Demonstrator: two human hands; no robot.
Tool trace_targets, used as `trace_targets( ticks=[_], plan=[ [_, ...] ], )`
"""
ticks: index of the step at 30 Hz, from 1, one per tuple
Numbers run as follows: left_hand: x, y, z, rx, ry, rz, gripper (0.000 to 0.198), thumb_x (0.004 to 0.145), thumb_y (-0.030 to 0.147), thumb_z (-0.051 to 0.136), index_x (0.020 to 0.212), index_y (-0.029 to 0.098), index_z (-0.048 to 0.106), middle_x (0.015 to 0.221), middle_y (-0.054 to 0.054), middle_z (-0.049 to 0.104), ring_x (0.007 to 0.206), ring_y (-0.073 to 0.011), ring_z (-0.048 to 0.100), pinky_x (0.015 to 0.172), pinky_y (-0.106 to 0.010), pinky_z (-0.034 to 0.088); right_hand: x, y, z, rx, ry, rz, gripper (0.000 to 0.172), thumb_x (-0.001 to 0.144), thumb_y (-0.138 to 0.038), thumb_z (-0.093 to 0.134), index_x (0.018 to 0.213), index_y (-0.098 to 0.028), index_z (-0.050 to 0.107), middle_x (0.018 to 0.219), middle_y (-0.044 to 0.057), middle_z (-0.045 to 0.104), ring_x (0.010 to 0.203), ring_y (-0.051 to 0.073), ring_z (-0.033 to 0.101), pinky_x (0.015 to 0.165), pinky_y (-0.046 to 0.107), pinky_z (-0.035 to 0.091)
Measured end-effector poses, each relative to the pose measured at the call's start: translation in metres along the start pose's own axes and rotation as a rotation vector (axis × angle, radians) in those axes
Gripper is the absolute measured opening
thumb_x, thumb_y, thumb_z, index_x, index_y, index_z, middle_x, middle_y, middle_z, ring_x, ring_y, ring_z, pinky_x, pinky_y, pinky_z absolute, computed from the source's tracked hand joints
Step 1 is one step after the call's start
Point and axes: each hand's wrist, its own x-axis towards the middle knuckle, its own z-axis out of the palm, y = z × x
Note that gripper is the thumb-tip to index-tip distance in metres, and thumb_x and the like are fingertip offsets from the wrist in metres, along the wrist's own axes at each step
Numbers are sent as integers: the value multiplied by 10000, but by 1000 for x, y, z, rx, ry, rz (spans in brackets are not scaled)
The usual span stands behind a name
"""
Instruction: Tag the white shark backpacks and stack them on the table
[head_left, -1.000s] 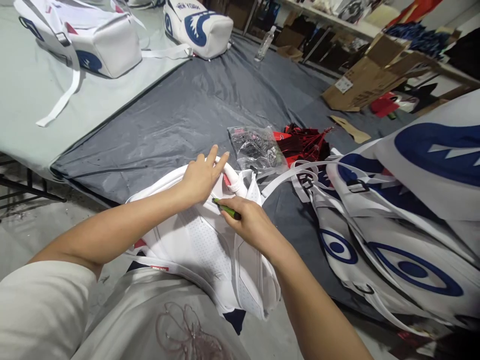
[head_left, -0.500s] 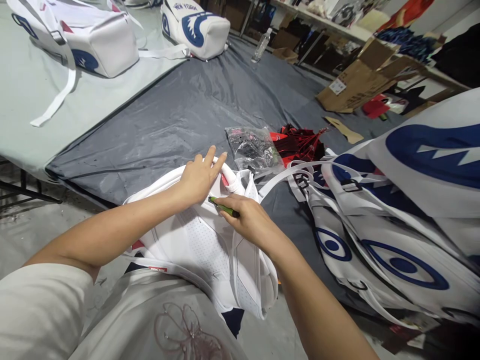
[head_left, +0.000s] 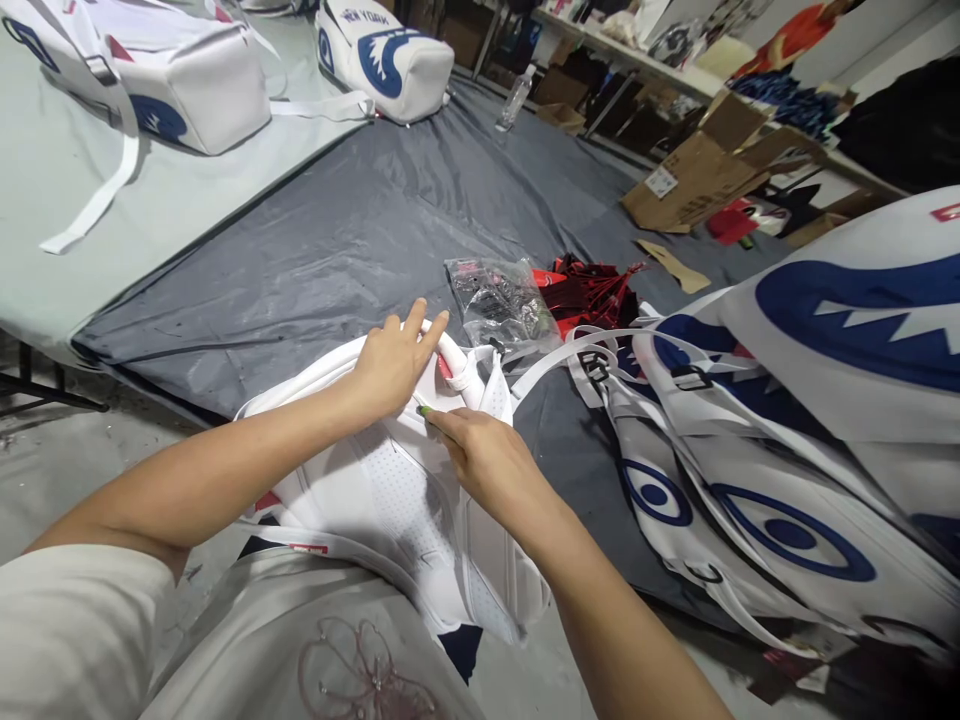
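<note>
A white backpack rests against my lap and the table edge, its dotted back panel facing up. My left hand lies across its upper edge with the fingers stretched and spread; the thumb is hidden. Close beside it, my right hand is closed around a small green-handled tool. Only the green tip of that tool shows past the fingers, at a seam of the bag. The rest of it is covered by my hand.
More white backpacks with blue eyes are piled at the right. A clear plastic bag and red tags lie ahead. Farther off are a bottle, a cardboard box, two white backpacks and a person in orange.
My right hand has turned, so less of the green tool shows. My left hand keeps its place on the backpack. The whole view has shifted slightly.
</note>
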Motion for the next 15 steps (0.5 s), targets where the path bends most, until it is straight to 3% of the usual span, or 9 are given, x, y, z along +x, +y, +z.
trace_targets(
  ticks=[15],
  plan=[
    [1, 0, 2, -32, -2, -7, 931, 852, 254, 659, 1597, 231, 101, 1663, -150, 114, 1190, -307, 514, 887, -384, 518, 1, -2, 0, -10, -1, 28, 408, 934, -58, 429, 1247, -216, 639, 1028, 67, 690, 953, 184, 630, 693, 243, 368]
  ],
)
